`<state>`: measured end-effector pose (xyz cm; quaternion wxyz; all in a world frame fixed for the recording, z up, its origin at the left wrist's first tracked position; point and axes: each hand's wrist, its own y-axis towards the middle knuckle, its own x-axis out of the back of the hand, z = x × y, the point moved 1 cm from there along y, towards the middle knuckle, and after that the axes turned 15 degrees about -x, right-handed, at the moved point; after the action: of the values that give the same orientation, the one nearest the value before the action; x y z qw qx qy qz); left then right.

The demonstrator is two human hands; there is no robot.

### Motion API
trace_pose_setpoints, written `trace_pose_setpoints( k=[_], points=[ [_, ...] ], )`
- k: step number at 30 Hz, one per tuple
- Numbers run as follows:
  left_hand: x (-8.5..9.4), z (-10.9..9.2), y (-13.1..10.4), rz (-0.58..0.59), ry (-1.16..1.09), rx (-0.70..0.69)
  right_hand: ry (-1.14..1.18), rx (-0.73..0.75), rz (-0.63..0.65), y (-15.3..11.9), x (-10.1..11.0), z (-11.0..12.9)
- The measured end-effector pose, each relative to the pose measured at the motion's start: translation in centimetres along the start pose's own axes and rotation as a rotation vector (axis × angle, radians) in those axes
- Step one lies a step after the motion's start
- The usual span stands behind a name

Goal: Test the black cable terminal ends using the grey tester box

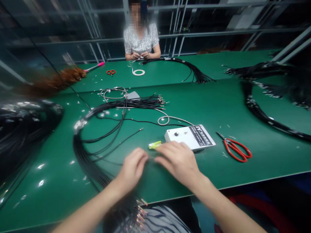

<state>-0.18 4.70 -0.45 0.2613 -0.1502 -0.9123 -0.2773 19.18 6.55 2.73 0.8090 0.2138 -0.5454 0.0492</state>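
My left hand (134, 166) is closed in a pinch over the green table, at the end of a thin dark wire; what sits between its fingertips is too blurred to tell. Just right of it is my right hand (176, 158), its thumb and fingers slightly apart, with nothing clear between them. A yellow-green clip (155, 145) lies by its fingertips, in front of a white box (190, 137) with a knob and a black label. The black cable bundle (82, 152) curves around to the left of my left hand and passes under my left forearm.
Red-handled pliers (236, 149) lie right of the box. Other cable bundles (274, 121) are at the right and far left. Across the table (209, 97) a person (141, 40) works near a tape roll (138, 72) and red scissors (111, 72). An orange duster (65, 79) lies back left.
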Motion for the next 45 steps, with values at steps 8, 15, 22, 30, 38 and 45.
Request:
trace_pose_setpoints(
  k=[8, 15, 22, 30, 38, 45],
  points=[
    [0.1, 1.0, 2.3, -0.103, 0.076, 0.094, -0.221, 0.023, 0.162, 3.9, -1.0, -1.5],
    [-0.2, 1.5, 2.7, -0.059, 0.129, 0.090, -0.243, 0.078, 0.129, 4.1, -1.7, -1.6],
    [-0.6, 2.0, 2.9, -0.060, 0.081, 0.131, -0.262, 0.063, 0.129, 4.1, -1.6, -1.4],
    [-0.6, 2.4, 2.8, -0.064, 0.051, 0.147, -0.276, 0.050, 0.125, 3.7, -1.2, -1.1],
    [-0.7, 2.3, 2.7, -0.063, 0.074, 0.128, -0.273, 0.041, 0.069, 3.4, -1.7, -1.1],
    [-0.9, 2.7, 2.5, -0.067, 0.085, 0.111, -0.279, 0.035, 0.060, 3.5, -1.5, -1.0]
  ],
)
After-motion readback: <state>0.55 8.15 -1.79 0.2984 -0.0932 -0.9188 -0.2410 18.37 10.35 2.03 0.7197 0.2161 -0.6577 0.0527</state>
